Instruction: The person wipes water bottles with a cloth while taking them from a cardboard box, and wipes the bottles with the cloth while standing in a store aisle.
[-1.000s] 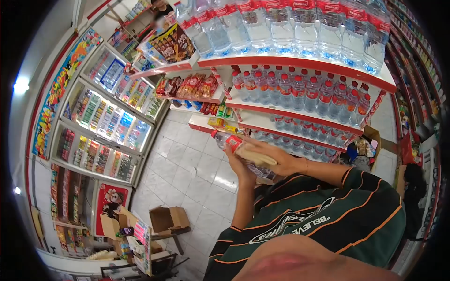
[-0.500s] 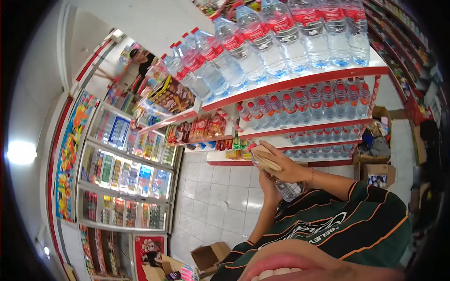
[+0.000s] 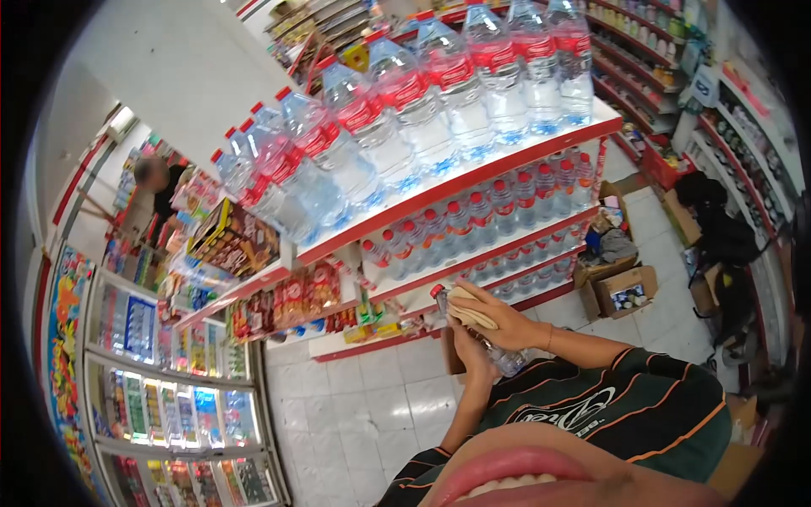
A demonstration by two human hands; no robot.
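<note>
A small clear plastic water bottle [image 3: 512, 363] with a red cap lies slanted in front of my chest, cap end pointing away to the upper left. My left hand [image 3: 475, 357] is wrapped round its body from below. In my right hand [image 3: 509, 326] is a folded cream-coloured cloth [image 3: 473, 308], pressed against the upper part of the bottle. The cap sticks out past the cloth, while the bottle's middle is mostly hidden by the cloth and my fingers.
A white shelf unit with red edges [image 3: 473, 188] stands ahead, bearing large water bottles [image 3: 452, 84] on top and rows of small ones [image 3: 477, 211] below. Glass-door fridges [image 3: 169, 406] line the left. Open cardboard boxes [image 3: 625, 291] sit on the tiled floor at right. Another person [image 3: 165, 190] is far left.
My view has swung to the right, so the shelf and fridges appear further left and lower. Both hands still hold the bottle and cloth, and more of the red cap shows.
</note>
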